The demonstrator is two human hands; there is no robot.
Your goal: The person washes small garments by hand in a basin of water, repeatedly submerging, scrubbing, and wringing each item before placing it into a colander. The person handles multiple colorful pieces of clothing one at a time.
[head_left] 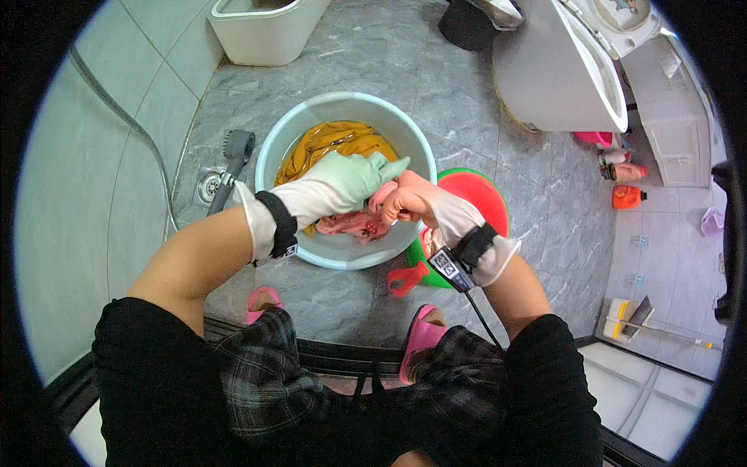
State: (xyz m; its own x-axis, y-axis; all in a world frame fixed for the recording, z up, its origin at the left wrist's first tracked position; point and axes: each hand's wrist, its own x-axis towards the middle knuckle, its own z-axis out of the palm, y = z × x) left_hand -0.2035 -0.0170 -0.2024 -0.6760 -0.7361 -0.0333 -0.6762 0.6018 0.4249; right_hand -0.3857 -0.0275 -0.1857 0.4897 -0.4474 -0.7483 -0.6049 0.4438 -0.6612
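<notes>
A pale blue basin (267, 167) stands on the floor in front of me, holding mustard-yellow cloth (334, 142) in water. Pink cloth (355, 226) hangs over the near part of the basin, bunched up between my hands. My left hand (359, 180), in a pale green glove with a white cuff, is closed on the pink cloth; its palm side is hidden. Facing it, my right hand (411, 200), in a pinkish glove with a white cuff, has curled fingers around the same cloth. Both wrists carry black straps.
A red and green basin (486, 202) stands right of the blue one, a red scoop-like piece (406, 280) beside it. On the left lie a shower head (237, 148) and floor drain (208, 187). A toilet (560, 70), white bin (257, 35) and bottles (625, 197) stand farther off.
</notes>
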